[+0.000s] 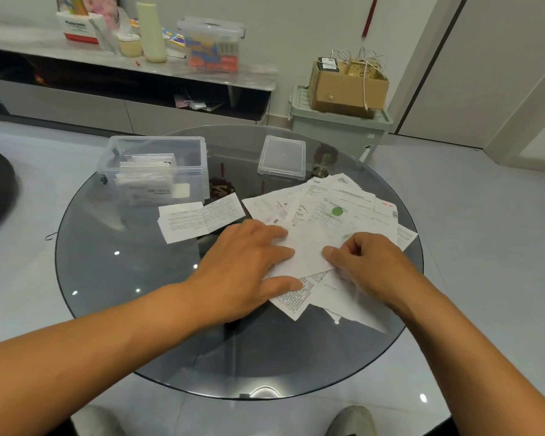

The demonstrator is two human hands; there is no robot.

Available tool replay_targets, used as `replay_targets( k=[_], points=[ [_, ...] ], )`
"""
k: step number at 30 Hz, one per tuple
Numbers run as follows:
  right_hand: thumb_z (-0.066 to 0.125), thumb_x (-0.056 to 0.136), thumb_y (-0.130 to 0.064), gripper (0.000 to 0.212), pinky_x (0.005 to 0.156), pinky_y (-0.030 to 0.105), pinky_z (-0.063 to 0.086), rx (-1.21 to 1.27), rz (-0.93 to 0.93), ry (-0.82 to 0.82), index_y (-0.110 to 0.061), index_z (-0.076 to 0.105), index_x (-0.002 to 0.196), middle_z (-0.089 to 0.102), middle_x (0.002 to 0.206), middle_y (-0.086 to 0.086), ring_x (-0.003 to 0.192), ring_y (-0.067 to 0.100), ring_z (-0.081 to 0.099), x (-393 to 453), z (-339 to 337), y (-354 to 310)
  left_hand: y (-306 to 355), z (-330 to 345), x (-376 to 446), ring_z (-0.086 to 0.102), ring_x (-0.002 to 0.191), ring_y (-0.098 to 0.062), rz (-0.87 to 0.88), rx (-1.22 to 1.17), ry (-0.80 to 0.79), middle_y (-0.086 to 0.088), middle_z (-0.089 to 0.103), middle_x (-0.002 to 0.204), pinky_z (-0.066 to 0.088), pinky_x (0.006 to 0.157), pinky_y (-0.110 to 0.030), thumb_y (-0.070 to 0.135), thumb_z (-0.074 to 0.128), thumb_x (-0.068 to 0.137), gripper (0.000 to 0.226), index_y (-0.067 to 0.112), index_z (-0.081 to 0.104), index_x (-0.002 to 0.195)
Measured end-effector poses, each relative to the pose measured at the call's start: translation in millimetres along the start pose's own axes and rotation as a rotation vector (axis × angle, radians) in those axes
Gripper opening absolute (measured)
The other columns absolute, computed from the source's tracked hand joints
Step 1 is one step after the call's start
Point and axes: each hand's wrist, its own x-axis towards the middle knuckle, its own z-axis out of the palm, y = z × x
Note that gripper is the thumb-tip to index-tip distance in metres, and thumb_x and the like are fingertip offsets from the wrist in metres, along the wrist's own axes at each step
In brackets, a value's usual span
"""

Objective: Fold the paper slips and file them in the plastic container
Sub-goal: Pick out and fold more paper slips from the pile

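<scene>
Both hands, left hand [246, 269] and right hand [370, 265], press a printed paper slip [306, 250].

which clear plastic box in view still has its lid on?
The one on the low cabinet by the wall, holding colourful contents. The container on the glass table is open; its lid lies beside it.

On the round smoked-glass tabletop [107, 278], the left hand [243, 272] presses flat on a white paper slip [306, 256] while the right hand [368, 265] pinches its edge; a clear plastic container [158, 168] stands behind.
</scene>
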Motion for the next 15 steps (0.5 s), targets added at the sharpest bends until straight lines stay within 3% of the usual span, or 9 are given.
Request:
replay_targets(
  k=[2,8,13,15],
  points=[
    [0.076,0.086,-0.051,0.039,0.064,0.036,0.045,0.112,-0.037,-0.005,-0.014,0.064,0.082,0.070,0.073,-0.004,0.067,0.017,0.059,-1.7,0.8,-1.8,-0.7,-1.5,1.2,0.044,0.130,-0.013,0.030,0.041,-0.028,0.013,0.052,0.146,0.028,0.107,-0.033,0.084,0.031,0.085,0.080,0.033,0.059,0.140],
    [0.080,0.084,-0.048,0.022,0.070,0.033,0.050,0.270,-0.244,0.007,-0.027,0.074,0.087,0.072,0.083,-0.010,0.074,0.006,0.063,-14.1,3.9,-17.0,-2.9,-3.6,6.6,0.048,0.126,-0.011,0.039,0.016,-0.034,0.015,0.056,0.139,0.036,0.105,-0.034,0.081,0.043,0.087,0.072,0.034,0.059,0.139],
    [0.055,0.100,-0.046,0.023,0.092,0.022,0.042,0.119,-0.387,-0.063,-0.040,0.077,0.097,0.062,0.120,-0.026,0.109,-0.008,0.054,-17.9,4.9,-17.2,-5.0,-11.5,5.4,0.059,0.107,-0.013,0.086,0.017,-0.020,0.015,0.064,0.119,0.047,0.093,-0.038,0.076,0.051,0.087,0.062,0.035,0.054,0.133],
    [0.055,0.100,-0.039,0.021,0.112,0.032,0.037,-0.057,-0.392,-0.089,-0.046,0.074,0.106,0.049,0.143,-0.023,0.131,-0.001,0.043,-16.5,6.4,-15.3,-5.9,-14.6,3.2,0.059,0.105,-0.016,0.039,-0.078,-0.004,0.014,0.060,0.123,0.050,0.088,-0.039,0.071,0.061,0.084,0.064,0.038,0.037,0.133]
  ],
)
